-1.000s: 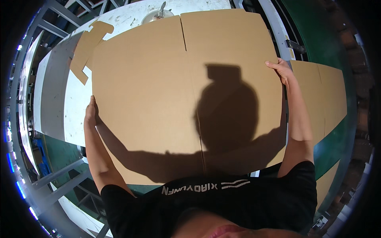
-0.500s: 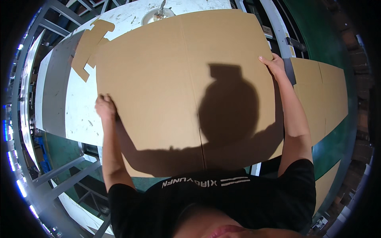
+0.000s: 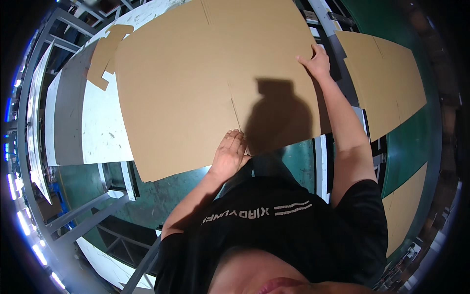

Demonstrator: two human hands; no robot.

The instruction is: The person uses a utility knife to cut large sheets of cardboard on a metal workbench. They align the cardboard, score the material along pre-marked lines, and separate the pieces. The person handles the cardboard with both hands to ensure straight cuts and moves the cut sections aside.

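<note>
A large flat brown cardboard sheet lies over the white worktable, a crease and a slit running through its middle. My left hand is at the middle of its near edge, by the slit, fingers lying over the top and thumb at the edge. At the right edge, my right hand grips the sheet with the thumb on top and the other fingers along the side. A dark shadow falls across the sheet's right half. The sheet's far edge runs out of the picture.
A notched cardboard offcut lies on the table at far left. More cardboard sheets lie to the right, with another lower down. Grey metal frame bars stand at lower left, above a green floor.
The cardboard sheet has slid away from me, covering the white bowl at the back. My left hand has moved from its left edge to the near edge; my right hand has shifted farther away and slightly left.
</note>
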